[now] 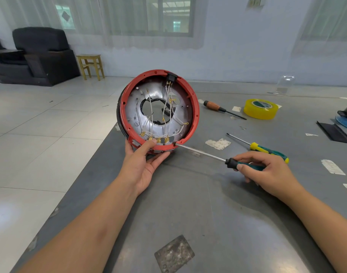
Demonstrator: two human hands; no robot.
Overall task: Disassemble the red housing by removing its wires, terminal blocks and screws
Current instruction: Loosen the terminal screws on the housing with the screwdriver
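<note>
We see the red housing point(196, 115) tipped up on its rim near the desk's point(208, 203) left edge, its open face turned toward us and its round axis running roughly level, away from the viewer. Our left hand point(143, 164) cups it from below, thumb curled over the lower rim beside four brass terminals point(155, 139). Thin white wires point(164, 107) loop across the silvery inside. Our right hand point(267, 170) grips a green-handled screwdriver point(245, 165), its shaft lying nearly level and its tip touching the housing's lower right rim. Three screwdrivers in all (one held): a yellow-green one point(267, 149) just behind the right hand, and a wooden-handled one point(218, 107) farther back, beside one yellow tape roll point(260, 110).
</note>
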